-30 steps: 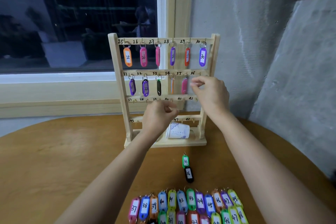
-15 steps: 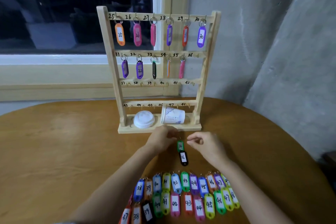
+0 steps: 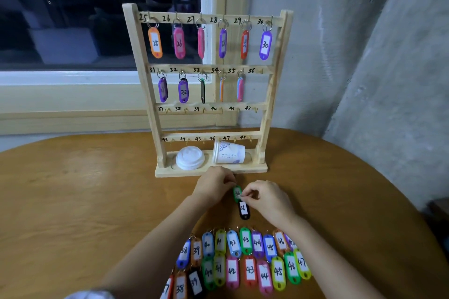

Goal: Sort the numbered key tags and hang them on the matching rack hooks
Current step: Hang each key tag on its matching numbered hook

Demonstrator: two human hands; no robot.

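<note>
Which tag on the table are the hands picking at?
The green tag, just above the black 36 tag. The left hand and right hand pinch it; the other loose tags lie untouched in rows nearer the person.

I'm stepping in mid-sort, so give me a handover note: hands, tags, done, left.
Hands: left hand and right hand both pinch the green 36 tag on the table before the rack.
The black 36 tag lies just nearer.
Done: hooks 25 to 35 hold tags.
Left: hook 36 and both lower rows are bare; the loose tags wait in rows at the near edge.
</note>
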